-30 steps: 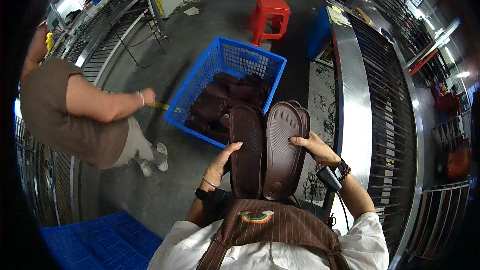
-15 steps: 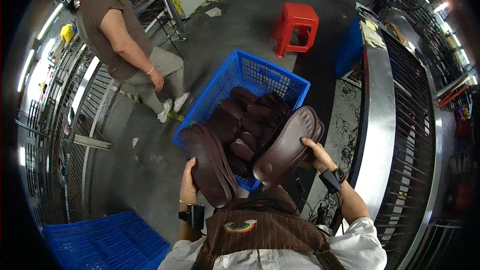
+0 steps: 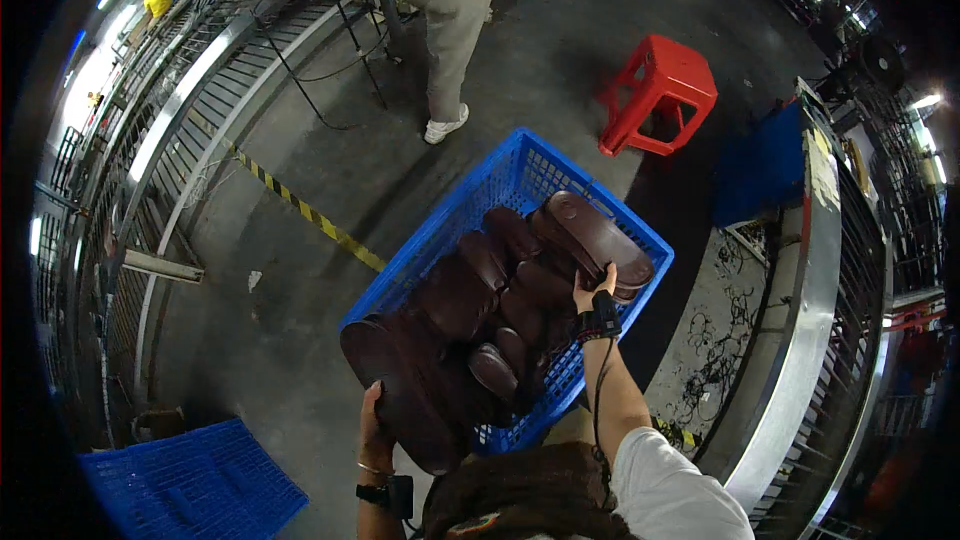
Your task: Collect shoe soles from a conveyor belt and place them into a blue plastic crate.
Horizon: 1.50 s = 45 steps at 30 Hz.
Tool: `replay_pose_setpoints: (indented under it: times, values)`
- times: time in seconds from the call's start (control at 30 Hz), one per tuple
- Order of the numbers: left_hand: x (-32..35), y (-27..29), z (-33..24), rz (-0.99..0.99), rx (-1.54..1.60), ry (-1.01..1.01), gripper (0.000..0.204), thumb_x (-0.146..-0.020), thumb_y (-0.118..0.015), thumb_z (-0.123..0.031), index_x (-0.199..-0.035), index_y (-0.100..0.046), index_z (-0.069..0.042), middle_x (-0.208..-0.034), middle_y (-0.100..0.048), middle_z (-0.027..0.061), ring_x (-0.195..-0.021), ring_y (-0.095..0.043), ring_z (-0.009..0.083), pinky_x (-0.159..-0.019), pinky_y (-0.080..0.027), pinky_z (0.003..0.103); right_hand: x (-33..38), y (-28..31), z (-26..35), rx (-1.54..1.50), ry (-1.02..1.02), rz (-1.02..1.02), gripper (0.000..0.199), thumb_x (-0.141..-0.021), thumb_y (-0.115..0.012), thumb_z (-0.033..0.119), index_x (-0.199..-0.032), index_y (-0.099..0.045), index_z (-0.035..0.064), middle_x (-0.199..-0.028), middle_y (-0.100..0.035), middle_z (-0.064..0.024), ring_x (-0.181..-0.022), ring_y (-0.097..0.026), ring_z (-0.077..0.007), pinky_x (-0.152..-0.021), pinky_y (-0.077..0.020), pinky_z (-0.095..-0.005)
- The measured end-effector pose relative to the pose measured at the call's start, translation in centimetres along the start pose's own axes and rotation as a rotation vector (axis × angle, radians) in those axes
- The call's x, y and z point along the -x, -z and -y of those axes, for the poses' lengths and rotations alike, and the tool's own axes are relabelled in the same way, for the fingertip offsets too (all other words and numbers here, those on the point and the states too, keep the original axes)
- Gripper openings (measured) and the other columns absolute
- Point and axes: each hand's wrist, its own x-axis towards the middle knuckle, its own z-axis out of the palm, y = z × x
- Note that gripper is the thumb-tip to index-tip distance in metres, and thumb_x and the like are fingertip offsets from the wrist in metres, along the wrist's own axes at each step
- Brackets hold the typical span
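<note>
A blue plastic crate (image 3: 425, 247) in front of me holds a pile of dark brown shoe soles (image 3: 455, 285). My left hand (image 3: 371, 432) grips a stack of brown shoe soles (image 3: 400, 395) by its outer edge, at the crate's near left corner. Only the thumb shows well; the other fingers are behind the stack. Inside the far right end of the crate, my right hand (image 3: 596, 290) has its fingers round the near side of another stack of soles (image 3: 598, 232), which lies on top against the wall.
A red stool (image 3: 668, 90) stands beyond the crate. Another person (image 3: 450, 30) is walking at the far side. Metal racks run along the left (image 3: 215, 90) and right (image 3: 790, 370). A blue plastic crate (image 3: 200, 485) lies at lower left, and striped tape (image 3: 305, 210) crosses the floor.
My right hand has carried its stack of soles forward into the crate's far right end. The left stack has dropped slightly. The other person has walked rightward and farther off.
</note>
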Motion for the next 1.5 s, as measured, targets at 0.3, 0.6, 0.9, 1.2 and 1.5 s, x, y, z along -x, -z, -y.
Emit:
replay_pose_setpoints:
  times: [0.3,0.6,0.9,1.2,1.5]
  values:
    - [-13.0,3.9,16.8,-0.387,-0.023,0.001,0.040,-0.086,-0.047,-0.035,-0.113,-0.049,-0.007,-0.111,-0.050,0.0034,-0.104,-0.046,0.0187,-0.093,-0.035,0.032,-25.1,3.4,-13.3,-0.034,0.087,0.188,0.045,-0.074,-0.065,0.035,-0.111,-0.053,0.0123,-0.115,-0.052,-0.0018,-0.107,-0.045,-0.0214,-0.092,-0.0380,-0.0357]
    - [-23.5,-0.4,27.2,-0.256,-0.033,0.210,0.043,-0.084,-0.047,-0.035,-0.118,-0.046,-0.009,-0.123,-0.044,0.0087,-0.110,-0.044,0.0220,-0.091,-0.036,0.035,-56.7,7.2,-11.4,0.487,-0.339,0.402,0.078,-0.077,-0.049,0.060,-0.122,-0.041,-0.0032,-0.114,-0.050,-0.0157,-0.104,-0.046,-0.0219,-0.088,-0.0368,-0.0381]
    - [-32.1,-3.4,23.3,-0.308,-0.117,0.223,0.048,-0.084,-0.047,-0.039,-0.117,-0.046,-0.004,-0.118,-0.047,0.0075,-0.110,-0.043,0.0201,-0.094,-0.034,0.032,-43.0,10.9,-14.5,1.068,-0.741,0.449,0.073,-0.083,-0.045,0.054,-0.126,-0.036,-0.0041,-0.128,-0.039,-0.0181,-0.123,-0.032,-0.0214,-0.101,-0.0243,-0.0302]
    - [-43.1,-14.4,22.8,-0.001,0.114,0.370,0.040,-0.082,-0.052,-0.031,-0.110,-0.050,-0.001,-0.110,-0.051,0.0090,-0.099,-0.049,0.0186,-0.085,-0.041,0.031,-25.7,6.8,-9.9,1.660,-0.601,1.006,0.070,-0.081,-0.050,0.052,-0.133,-0.029,0.0090,-0.136,-0.028,-0.0137,-0.127,-0.023,-0.0210,-0.103,-0.0201,-0.0307]
    - [-43.1,-11.3,25.2,-0.067,0.164,0.254,0.040,-0.081,-0.053,-0.033,-0.109,-0.051,-0.003,-0.108,-0.052,0.0085,-0.101,-0.048,0.0190,-0.087,-0.040,0.031,-36.8,6.3,-11.8,2.014,0.066,0.692,0.051,-0.078,-0.059,0.039,-0.116,-0.048,0.0061,-0.109,-0.056,-0.0120,-0.102,-0.053,-0.0259,-0.085,-0.0415,-0.0328]
